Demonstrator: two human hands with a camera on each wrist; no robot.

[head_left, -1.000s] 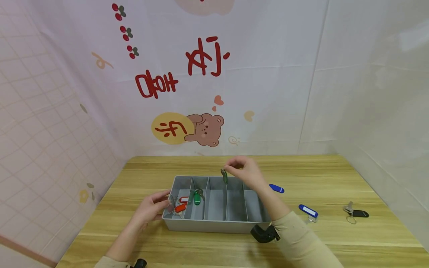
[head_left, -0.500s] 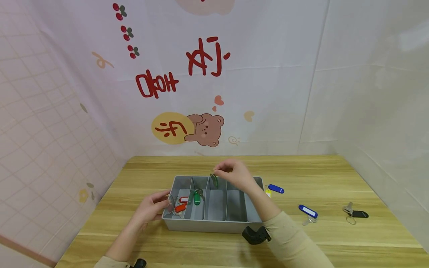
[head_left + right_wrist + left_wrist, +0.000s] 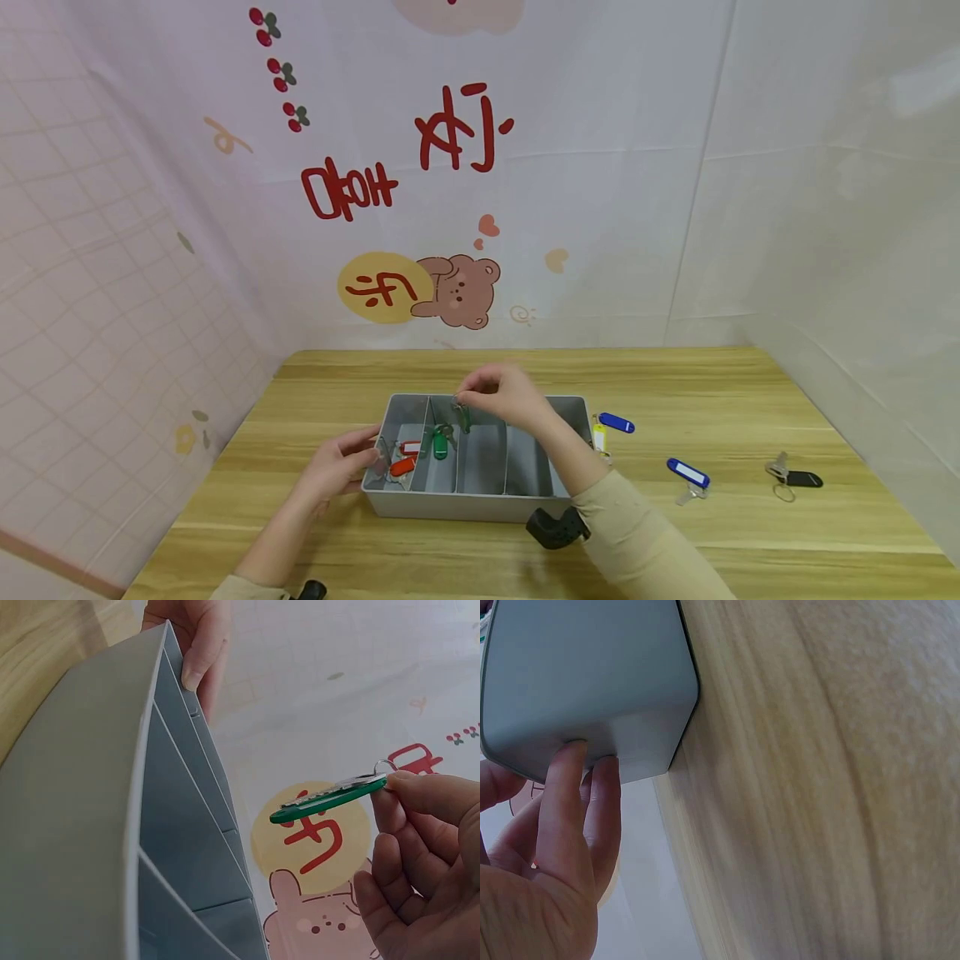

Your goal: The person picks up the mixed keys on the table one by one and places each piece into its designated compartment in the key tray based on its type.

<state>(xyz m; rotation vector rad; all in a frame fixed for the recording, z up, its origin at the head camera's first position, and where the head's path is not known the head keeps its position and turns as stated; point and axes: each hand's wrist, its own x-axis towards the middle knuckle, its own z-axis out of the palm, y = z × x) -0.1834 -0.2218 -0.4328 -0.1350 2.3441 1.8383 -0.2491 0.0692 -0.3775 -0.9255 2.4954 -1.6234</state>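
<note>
A grey divided box (image 3: pixel 450 507) stands on the wooden table. My left hand (image 3: pixel 341 465) grips its left end wall, thumb at the rim and fingers (image 3: pixel 566 802) against the outside. Thumb and forefinger of my right hand (image 3: pixel 510 398) pinch the ring of a green key tag (image 3: pixel 330 805) with a key on it. That tag hangs over the back of the box, near the divider between the second and third compartments. Another green key tag (image 3: pixel 440 445) with a key lies in the second compartment. Red key tags (image 3: pixel 402 466) with keys lie in the leftmost one.
Right of the box lie a yellow key tag (image 3: pixel 599 436) and a blue key tag (image 3: pixel 617 422). Farther right are a second blue key tag (image 3: pixel 687 472) with a key and a black key tag (image 3: pixel 804 479) with keys. A printed cloth (image 3: pixel 600 208) hangs behind the table.
My right hand has moved left and slightly down with the green key tag, from above the third and fourth compartments toward the second. The left hand has stayed on the box.
</note>
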